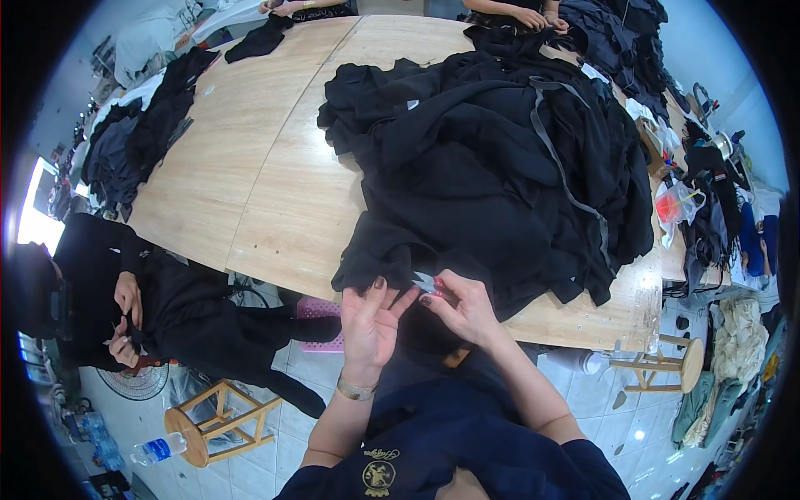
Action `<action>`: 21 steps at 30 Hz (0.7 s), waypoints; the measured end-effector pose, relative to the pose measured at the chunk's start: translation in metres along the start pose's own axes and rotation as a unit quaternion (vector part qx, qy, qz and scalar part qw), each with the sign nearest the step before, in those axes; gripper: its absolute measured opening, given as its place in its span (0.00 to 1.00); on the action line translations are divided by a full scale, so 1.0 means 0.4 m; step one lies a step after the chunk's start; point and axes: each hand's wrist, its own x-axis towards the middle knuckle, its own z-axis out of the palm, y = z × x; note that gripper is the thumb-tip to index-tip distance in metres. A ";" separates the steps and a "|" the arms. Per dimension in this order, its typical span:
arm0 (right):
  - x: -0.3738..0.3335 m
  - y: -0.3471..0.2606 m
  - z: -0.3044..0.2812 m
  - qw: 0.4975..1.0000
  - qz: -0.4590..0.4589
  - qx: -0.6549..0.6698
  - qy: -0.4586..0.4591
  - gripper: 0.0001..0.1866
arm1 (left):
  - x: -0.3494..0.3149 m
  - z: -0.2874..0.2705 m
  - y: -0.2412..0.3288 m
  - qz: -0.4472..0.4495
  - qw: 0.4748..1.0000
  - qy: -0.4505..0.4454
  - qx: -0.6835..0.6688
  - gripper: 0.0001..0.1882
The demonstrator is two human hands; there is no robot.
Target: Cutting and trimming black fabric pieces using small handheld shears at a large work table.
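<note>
A large heap of black garments (467, 167) covers the right part of the table, its near end reaching the front edge. My left hand (367, 325) is at that near end, palm partly turned up, fingers closed on an edge of black cloth. Beside it, my right hand (465, 307) grips small thread snips (423, 282) with pale metal blades and a bit of red at the grip. The blades point left, close to the cloth by my left fingertips. Whether they touch the fabric, I cannot tell.
The wooden table (275, 192) curves around me. At left, a seated person (83, 292) handles black cloth; across the table another person's hands (533, 18) work on black fabric. Wooden stools (196, 437) stand on both sides, with a pink basket (319, 325) below the edge.
</note>
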 end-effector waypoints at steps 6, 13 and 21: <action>0.022 -0.017 -0.004 0.999 -0.031 -0.037 -0.018 0.18 | -0.011 0.011 -0.015 0.058 0.997 -0.013 0.058 0.12; 0.025 -0.017 -0.002 0.998 -0.035 -0.046 -0.010 0.16 | -0.010 0.008 -0.022 0.088 0.992 -0.037 0.082 0.13; 0.033 -0.026 0.020 0.986 0.013 0.134 0.095 0.09 | -0.007 0.011 -0.013 0.010 0.999 -0.005 0.035 0.10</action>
